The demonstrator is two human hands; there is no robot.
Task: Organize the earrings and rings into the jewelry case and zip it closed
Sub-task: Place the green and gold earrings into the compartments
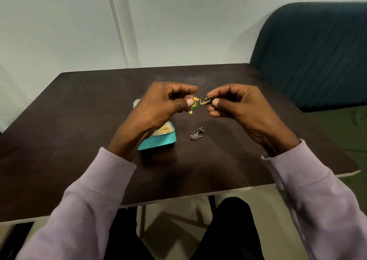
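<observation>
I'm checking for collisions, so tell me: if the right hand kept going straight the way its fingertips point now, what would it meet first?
The right hand points leftward at the left hand. Its green and gold earring would first meet the matching earring pinched there; they look nearly touching, though depth is unclear.

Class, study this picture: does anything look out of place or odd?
Only the silver earrings, lying loose on the table beside the open teal case. The left hand and right hand each pinch a green-and-gold earring. Nothing seems damaged.
</observation>
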